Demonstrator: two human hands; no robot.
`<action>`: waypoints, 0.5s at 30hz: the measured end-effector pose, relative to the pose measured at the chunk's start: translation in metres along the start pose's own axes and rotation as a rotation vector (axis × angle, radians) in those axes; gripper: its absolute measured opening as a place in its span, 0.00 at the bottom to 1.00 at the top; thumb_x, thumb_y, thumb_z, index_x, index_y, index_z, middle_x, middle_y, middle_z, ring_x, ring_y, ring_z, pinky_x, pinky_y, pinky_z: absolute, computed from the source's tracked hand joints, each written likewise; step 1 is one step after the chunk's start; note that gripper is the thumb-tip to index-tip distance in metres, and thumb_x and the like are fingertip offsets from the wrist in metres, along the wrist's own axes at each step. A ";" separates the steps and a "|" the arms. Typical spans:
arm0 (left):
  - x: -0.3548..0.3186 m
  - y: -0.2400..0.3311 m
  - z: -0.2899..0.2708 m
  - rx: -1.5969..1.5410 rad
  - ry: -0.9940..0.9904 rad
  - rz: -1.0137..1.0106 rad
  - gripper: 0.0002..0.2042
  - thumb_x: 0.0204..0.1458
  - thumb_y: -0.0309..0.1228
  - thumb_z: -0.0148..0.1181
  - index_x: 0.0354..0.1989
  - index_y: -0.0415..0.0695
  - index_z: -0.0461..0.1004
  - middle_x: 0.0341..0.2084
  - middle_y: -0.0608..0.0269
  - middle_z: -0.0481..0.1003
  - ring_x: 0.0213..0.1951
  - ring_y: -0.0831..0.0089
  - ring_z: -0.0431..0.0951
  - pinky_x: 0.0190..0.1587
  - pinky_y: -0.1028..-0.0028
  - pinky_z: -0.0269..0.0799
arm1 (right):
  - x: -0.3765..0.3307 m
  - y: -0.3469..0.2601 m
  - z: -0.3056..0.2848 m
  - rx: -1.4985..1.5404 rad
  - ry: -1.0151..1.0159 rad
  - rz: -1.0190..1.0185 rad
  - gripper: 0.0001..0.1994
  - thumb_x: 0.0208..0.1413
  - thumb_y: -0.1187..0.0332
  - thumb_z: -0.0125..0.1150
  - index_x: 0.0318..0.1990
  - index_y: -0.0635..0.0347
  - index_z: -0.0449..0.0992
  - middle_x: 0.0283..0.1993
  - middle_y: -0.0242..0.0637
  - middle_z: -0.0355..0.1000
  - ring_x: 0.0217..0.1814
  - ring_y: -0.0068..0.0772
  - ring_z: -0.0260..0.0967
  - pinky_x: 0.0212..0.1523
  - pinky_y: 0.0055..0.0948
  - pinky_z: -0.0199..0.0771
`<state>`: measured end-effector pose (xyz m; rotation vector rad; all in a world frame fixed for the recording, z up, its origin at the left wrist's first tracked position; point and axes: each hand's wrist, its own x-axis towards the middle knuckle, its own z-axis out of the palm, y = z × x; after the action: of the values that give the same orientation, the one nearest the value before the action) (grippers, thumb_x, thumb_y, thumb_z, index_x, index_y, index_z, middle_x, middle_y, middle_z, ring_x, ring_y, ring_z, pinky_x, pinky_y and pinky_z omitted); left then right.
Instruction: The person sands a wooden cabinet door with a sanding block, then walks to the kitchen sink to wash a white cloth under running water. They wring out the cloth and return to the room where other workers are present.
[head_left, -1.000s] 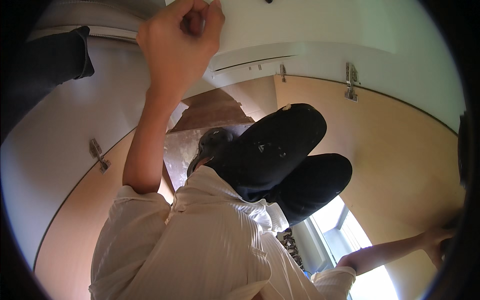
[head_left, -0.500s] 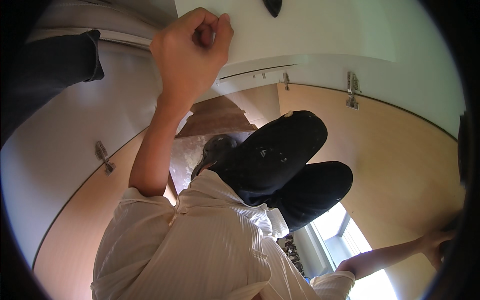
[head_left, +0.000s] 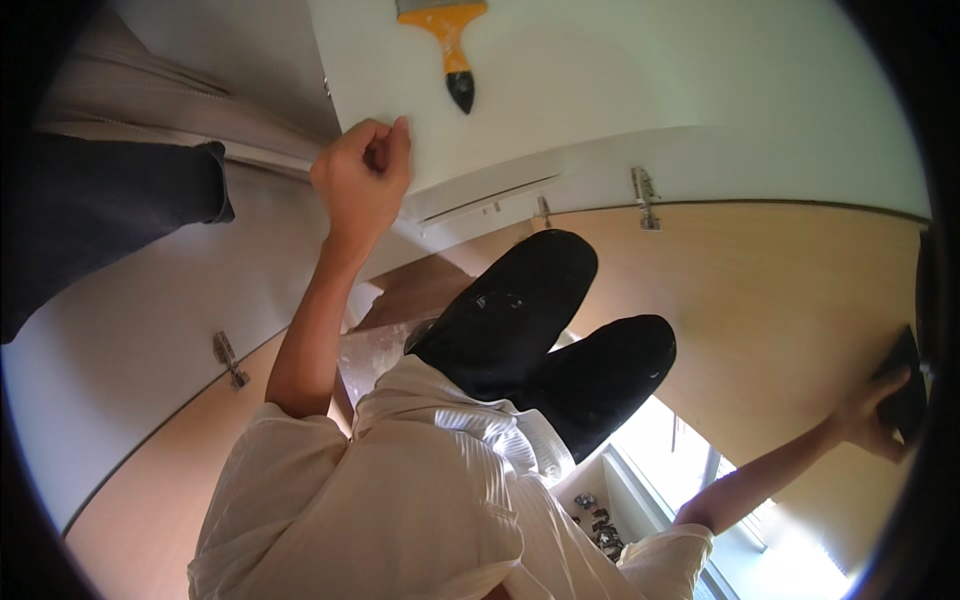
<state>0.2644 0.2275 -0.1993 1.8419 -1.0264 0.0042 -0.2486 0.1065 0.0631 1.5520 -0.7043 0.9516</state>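
Left hand [head_left: 362, 185] stays clenched on the white board's [head_left: 560, 90] edge; paintbrush [head_left: 448, 40] has appeared at 12 o'clock; right hand [head_left: 872, 415] grasps a dark object [head_left: 905, 385]

white panel [head_left: 620, 90] | orange-handled paintbrush [head_left: 447, 40] lying flat on it

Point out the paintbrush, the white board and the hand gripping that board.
paintbrush [head_left: 447, 27]: head view, on its orange handle.
white board [head_left: 560, 90]: head view, on its bare face right of the brush.
left hand [head_left: 360, 185]: head view, on the back of the fist at the board's edge.
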 end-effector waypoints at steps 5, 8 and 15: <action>0.000 0.002 -0.003 0.012 0.000 0.026 0.13 0.49 0.31 0.62 0.16 0.41 0.71 0.07 0.65 0.65 0.11 0.75 0.63 0.17 0.75 0.58 | 0.001 -0.029 -0.001 0.258 0.020 0.270 0.34 0.41 0.74 0.73 0.52 0.68 0.54 0.48 0.50 0.58 0.40 0.38 0.72 0.37 0.27 0.84; 0.002 0.009 -0.007 0.010 -0.027 0.015 0.13 0.49 0.32 0.62 0.16 0.41 0.71 0.07 0.65 0.65 0.11 0.75 0.64 0.18 0.75 0.58 | 0.006 -0.039 -0.002 0.338 0.024 0.380 0.33 0.42 0.78 0.70 0.53 0.68 0.53 0.49 0.53 0.59 0.41 0.41 0.72 0.39 0.31 0.84; 0.019 0.013 -0.011 0.034 0.011 -0.008 0.10 0.48 0.32 0.61 0.18 0.42 0.72 0.12 0.66 0.68 0.17 0.72 0.67 0.28 0.73 0.62 | 0.014 -0.060 -0.002 0.400 0.037 0.575 0.31 0.45 0.80 0.66 0.54 0.68 0.53 0.47 0.54 0.62 0.42 0.42 0.72 0.42 0.35 0.83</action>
<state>0.2725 0.2216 -0.1764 1.8748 -1.0168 0.0269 -0.1915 0.1207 0.0455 1.6996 -1.0057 1.6213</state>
